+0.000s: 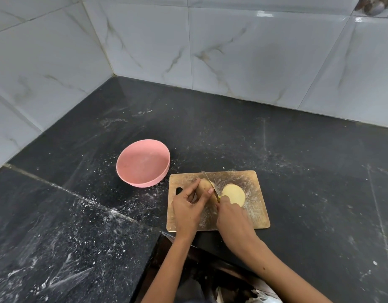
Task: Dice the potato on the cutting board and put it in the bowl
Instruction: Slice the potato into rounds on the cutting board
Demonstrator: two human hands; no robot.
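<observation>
Both hands at work on a halved potato on the cutting board (252, 215), lower centre of the frame.

The left hand (189, 206) curls its fingers round the skin-side potato half (204, 185). The right hand (233, 219) grips the knife (209, 182), whose blade lies against that half. The other potato half (234, 193) lies cut face up just right of the blade. A pink bowl (143, 164) sits on the dark counter (319, 193) just beyond the board's upper-left corner.
</observation>
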